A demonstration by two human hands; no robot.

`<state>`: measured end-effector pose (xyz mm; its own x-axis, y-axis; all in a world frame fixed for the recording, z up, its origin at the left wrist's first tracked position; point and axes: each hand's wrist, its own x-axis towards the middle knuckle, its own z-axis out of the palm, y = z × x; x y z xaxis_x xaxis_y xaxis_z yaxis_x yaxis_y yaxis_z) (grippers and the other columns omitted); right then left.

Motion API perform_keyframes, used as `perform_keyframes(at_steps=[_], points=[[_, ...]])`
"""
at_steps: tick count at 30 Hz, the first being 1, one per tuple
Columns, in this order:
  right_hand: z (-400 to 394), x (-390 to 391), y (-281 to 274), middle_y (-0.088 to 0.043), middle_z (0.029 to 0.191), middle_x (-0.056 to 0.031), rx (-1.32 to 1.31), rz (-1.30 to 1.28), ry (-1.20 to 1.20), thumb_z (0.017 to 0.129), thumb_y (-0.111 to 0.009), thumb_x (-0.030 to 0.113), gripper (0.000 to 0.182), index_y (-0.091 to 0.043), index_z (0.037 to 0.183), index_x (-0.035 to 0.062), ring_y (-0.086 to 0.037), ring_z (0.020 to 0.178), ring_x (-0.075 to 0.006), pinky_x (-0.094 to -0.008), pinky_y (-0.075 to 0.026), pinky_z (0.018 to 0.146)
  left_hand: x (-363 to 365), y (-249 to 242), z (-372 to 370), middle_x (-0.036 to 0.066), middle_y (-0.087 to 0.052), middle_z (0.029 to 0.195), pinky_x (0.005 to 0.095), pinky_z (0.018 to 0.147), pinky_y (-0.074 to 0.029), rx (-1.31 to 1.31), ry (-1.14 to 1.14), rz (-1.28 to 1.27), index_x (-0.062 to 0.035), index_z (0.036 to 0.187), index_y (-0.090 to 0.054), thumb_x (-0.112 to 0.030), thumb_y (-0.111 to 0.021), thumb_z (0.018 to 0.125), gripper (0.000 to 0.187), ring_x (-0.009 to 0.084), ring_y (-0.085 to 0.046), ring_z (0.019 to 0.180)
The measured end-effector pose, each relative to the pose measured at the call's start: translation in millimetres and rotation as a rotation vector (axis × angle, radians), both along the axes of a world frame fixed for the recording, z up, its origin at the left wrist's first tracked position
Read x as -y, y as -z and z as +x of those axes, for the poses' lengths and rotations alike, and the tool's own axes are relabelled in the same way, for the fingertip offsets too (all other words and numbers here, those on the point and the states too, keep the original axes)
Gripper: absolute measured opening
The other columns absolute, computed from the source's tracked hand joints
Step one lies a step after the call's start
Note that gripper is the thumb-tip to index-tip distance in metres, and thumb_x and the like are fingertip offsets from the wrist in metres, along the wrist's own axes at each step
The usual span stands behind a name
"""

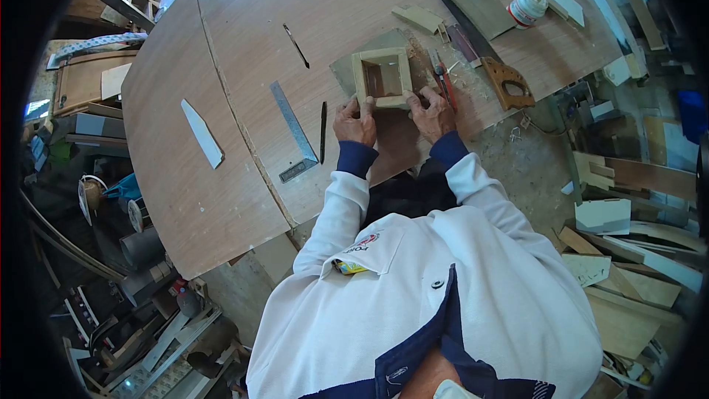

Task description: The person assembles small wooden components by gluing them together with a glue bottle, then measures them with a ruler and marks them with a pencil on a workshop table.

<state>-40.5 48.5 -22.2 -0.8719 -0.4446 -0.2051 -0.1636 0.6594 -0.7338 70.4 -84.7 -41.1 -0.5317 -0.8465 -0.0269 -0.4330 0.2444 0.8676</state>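
A small square wooden frame (357,72) with an open middle stands near the table's front edge, partly over a thin greyish board (344,68). My left hand (356,124) grips its near left corner with fingers and thumb. At the near right corner, my right hand (433,115) holds the same frame, fingers bent around the wood. Just right of that hand lies a red-handled tool (447,89). To the left of my left hand are a black pencil-like stick (323,133) and a try square (298,170).
A handsaw (507,83) and a white bottle (527,7) lie toward the right, among shavings and wood strips. A slim pen-like item (296,46) and a pale pointed piece (201,134) rest farther left. A seam crosses the table (170,177). Offcuts (620,310) crowd the floor at right.
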Motion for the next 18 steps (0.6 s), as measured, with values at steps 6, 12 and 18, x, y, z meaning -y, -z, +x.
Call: perform_keyframes(at_steps=[6,12,18], points=[[-9,0,-25,-0.066,0.086,-0.0197,-0.058,0.089,-0.004,0.088,-0.055,0.04,0.04,-0.066,0.099,0.0033,-0.064,0.081,-0.0329,-0.0382,-0.049,0.074,10,-35,-8,0.025,-0.062,0.1,0.0422,0.081,-0.048,0.292,0.097,-0.108,0.0013,0.11,-0.063,-0.034,-0.063,0.084,0.044,0.0392,-0.059,0.094],[-49,33,-10,-0.065,0.097,-0.0218,-0.194,-0.187,-0.022,0.088,-0.051,0.033,0.032,-0.067,0.103,0.0098,-0.062,0.09,-0.0387,-0.0447,-0.049,0.081,64,-3,-47,0.027,-0.063,0.105,0.0392,0.083,-0.049,0.032,0.089,-0.293,-0.0011,0.113,-0.063,-0.033,-0.058,0.087,0.041,0.0381,-0.063,0.095],[-60,50,-15,-0.067,0.098,-0.0179,-0.206,-0.031,-0.03,0.088,-0.055,0.03,0.03,-0.067,0.111,0.0153,-0.065,0.089,-0.0322,-0.0363,-0.051,0.079,77,13,-66,0.026,-0.063,0.103,0.0402,0.083,-0.05,-0.079,0.175,-0.053,-0.0082,0.117,-0.064,-0.027,-0.058,0.087,0.036,0.0378,-0.062,0.097]])
